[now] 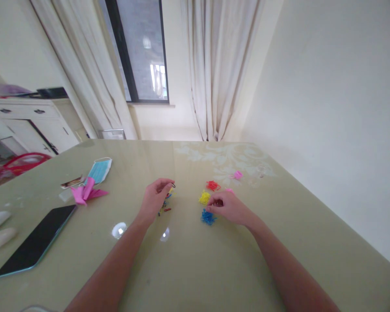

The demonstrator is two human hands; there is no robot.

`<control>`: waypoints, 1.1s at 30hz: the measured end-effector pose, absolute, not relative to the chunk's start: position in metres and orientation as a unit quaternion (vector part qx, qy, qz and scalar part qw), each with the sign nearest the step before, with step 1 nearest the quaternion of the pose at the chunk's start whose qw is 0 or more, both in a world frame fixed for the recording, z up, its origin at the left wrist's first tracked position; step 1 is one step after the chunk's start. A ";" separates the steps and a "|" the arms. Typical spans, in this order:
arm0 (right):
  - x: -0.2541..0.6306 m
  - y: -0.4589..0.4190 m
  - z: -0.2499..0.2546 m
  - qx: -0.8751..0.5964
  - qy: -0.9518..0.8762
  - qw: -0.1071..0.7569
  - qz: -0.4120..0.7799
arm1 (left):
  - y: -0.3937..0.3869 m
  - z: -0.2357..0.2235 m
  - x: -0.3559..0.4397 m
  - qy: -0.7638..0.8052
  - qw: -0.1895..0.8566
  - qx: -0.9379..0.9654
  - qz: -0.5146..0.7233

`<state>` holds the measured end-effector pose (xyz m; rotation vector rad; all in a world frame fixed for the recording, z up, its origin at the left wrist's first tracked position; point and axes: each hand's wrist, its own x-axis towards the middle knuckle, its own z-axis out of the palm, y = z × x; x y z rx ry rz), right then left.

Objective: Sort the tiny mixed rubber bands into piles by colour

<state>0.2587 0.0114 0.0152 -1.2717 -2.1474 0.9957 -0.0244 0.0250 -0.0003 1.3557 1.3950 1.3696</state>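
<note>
My left hand [155, 197] is closed in a pinch, with a small dark loop [173, 185] showing at its fingertips. Below and partly behind it lies a scatter of mixed small coloured pieces [165, 208]. My right hand [229, 207] has its thumb and fingers pressed together just over a pile of thin blue pieces [208, 217]; anything between them is too small to make out. Beside its fingertips is a yellow pile [204, 198], and a red pile [212, 186] sits farther back. A pink piece [230, 190] is partly hidden behind the right hand.
Another pink item [238, 175] lies toward the back of the glossy table [188, 264]. On the left are a phone [37, 238], a pink folded-paper shape [88, 191], a blue face mask [99, 170] and pale rounded objects [0, 240]. A wall [338, 108] rises along the right side.
</note>
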 end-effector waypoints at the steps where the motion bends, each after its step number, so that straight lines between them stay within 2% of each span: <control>1: 0.258 0.011 0.015 -0.461 -0.780 0.230 0.356 | 0.025 0.000 -0.024 0.550 0.363 0.529 0.534; 5: 0.252 0.010 0.012 -0.466 -0.776 0.258 0.336 | 0.023 0.003 -0.023 0.548 0.361 0.536 0.531; 13: 0.230 -0.002 0.014 -0.461 -0.749 0.361 0.309 | 0.003 0.012 0.004 0.467 0.480 0.562 0.486; 26: 0.228 -0.007 0.016 -0.447 -0.717 0.393 0.363 | -0.007 0.008 0.018 0.412 0.521 0.598 0.449; 29: 0.240 -0.008 0.029 -0.411 -0.682 0.397 0.456 | -0.001 0.004 0.010 0.451 0.442 0.638 0.441; 33: 0.257 -0.014 0.050 -0.322 -0.639 0.430 0.551 | 0.008 -0.007 -0.008 0.565 0.155 0.733 0.346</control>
